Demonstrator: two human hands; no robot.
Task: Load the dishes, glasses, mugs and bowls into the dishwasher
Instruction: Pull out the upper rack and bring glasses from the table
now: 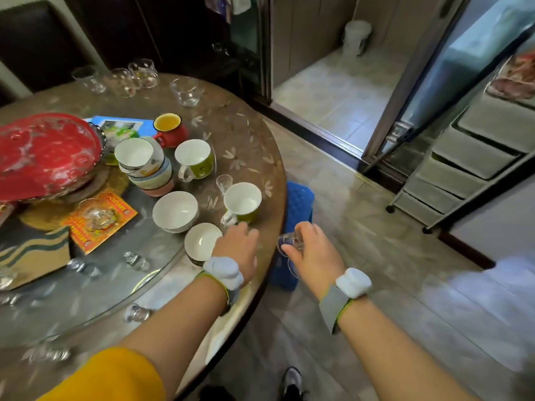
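Most of your load sits unloaded on the desk (249, 134): stacked bowls (150, 172), mugs (195, 159), and glasses (142, 73) at upper left. Your right hand (311, 250) grips a small glass (291, 241) at lower centre; your left hand (238, 244) rests relaxed beside the nearest mug (241, 202). No dishwasher visible.

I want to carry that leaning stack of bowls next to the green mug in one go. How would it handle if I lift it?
The stack of bowls looks ceramic, so probably heavy and breakable. Its top bowl sits tilted, so it may slide off when lifted. Glazed sides look slippery; supporting it with both hands seems safer.
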